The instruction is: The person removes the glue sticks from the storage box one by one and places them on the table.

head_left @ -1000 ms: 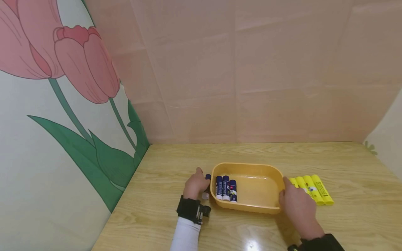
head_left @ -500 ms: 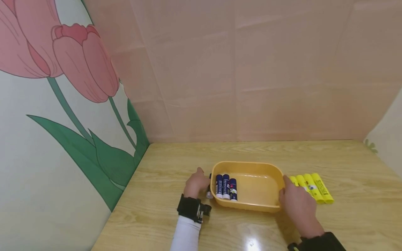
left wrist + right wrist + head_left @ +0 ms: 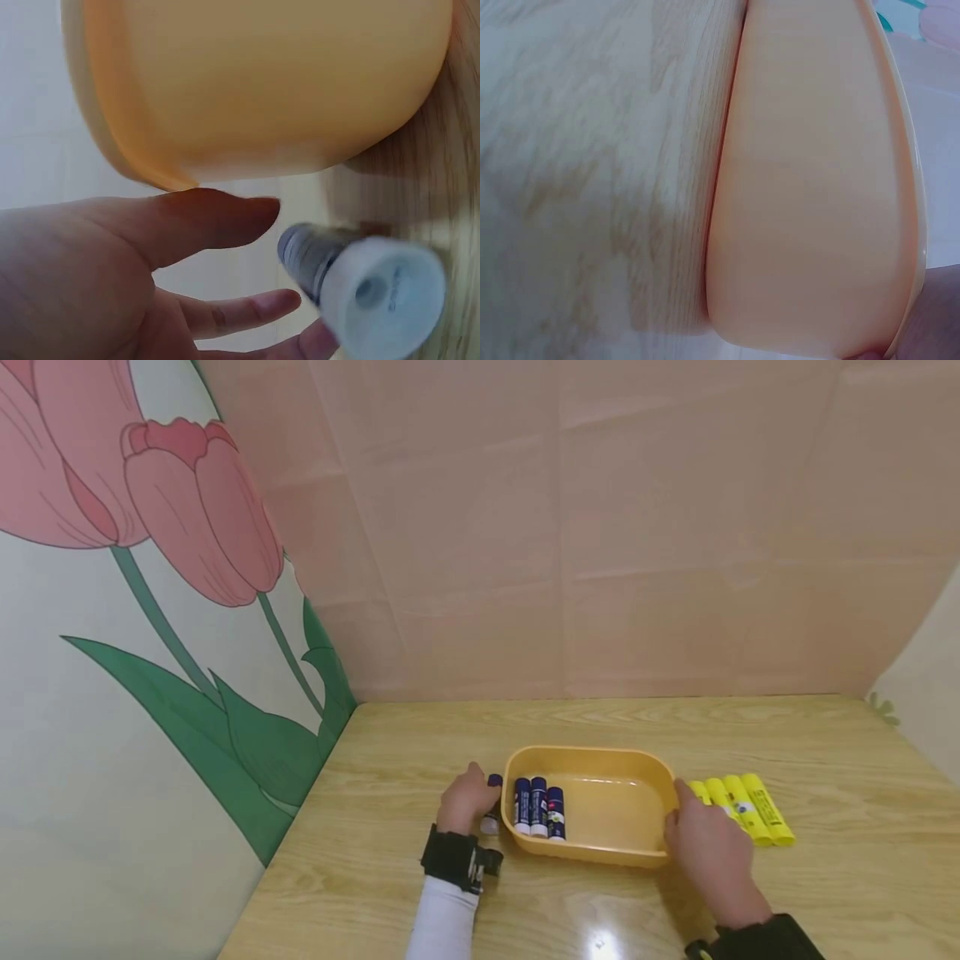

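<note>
Although the table [image 3: 375,760] and the yellow tray [image 3: 592,852] on it show no clear displacement over the past half second, one item beside that tray has shifted. The right hand [image 3: 712,847] grips the tray's right rim, as it did earlier. The left hand [image 3: 463,802], outside the tray's left wall, has its thumb and visible fingers spread and fairly straight; no pinch is evident. The yellow sticks [image 3: 748,810], four visible to the right of the tray, are unmoved, as are the three navy sticks [image 3: 538,807] lying side by side in the tray's left end. The change concerns the loose stick [image 3: 382,296], dark with a white base: half a second ago the tray's left rim overlapped it in the head view; now it sits slightly farther out from that rim, its cap in plainer sight. This is judged a minor adjustment that does not advance the work, since the stick is outside the tray.

Limits of inspection: the right hand's fingers at the tray's rim are mostly cut off in the right wrist view. Contact between left thumb and tray cannot be confirmed. The right hand covers part of the yellow sticks. The loose stick's middle is covered from above, and its label is unreadable.
</note>
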### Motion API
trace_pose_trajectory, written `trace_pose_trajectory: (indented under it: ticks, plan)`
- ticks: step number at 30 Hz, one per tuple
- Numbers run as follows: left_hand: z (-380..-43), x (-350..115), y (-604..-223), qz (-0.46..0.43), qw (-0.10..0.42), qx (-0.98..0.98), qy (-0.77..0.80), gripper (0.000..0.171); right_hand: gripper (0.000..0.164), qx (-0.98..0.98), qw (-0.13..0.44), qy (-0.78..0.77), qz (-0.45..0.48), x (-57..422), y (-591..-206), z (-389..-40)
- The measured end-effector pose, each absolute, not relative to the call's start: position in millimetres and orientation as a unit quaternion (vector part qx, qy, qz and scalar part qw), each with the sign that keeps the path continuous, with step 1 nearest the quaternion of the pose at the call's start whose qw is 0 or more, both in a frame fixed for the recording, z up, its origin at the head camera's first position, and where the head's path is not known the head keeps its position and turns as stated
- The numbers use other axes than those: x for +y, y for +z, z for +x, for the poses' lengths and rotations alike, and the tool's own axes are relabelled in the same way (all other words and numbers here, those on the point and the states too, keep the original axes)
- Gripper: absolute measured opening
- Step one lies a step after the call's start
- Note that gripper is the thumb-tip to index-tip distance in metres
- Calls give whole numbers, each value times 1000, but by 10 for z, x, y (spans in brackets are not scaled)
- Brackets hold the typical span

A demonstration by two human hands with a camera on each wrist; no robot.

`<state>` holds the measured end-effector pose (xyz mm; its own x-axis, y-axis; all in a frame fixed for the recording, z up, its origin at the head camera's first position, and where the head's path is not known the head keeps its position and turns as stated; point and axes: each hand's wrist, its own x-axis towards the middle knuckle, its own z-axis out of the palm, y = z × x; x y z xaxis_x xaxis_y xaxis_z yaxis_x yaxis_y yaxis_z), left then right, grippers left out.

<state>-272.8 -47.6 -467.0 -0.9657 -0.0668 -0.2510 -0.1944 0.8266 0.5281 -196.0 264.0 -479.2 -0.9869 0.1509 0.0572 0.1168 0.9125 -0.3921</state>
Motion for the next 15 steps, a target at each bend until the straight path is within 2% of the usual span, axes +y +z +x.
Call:
trace_pose_trajectory:
  ticks: [3, 9, 15]
  plan:
    - [-2722, -475, -4676, -68, 103, 955, 269, 75, 51, -977, 47, 198, -68, 2646, -4802, -1964]
    - [-2712, -473, -4711, -76, 94, 959, 256, 62, 52, -977, 43, 198, -68, 2645, -4792, -1961]
    - [-2726, -479, -4723, -73, 95, 961, 249, 61, 52, -977, 37, 199, -69, 2646, -4793, -1964]
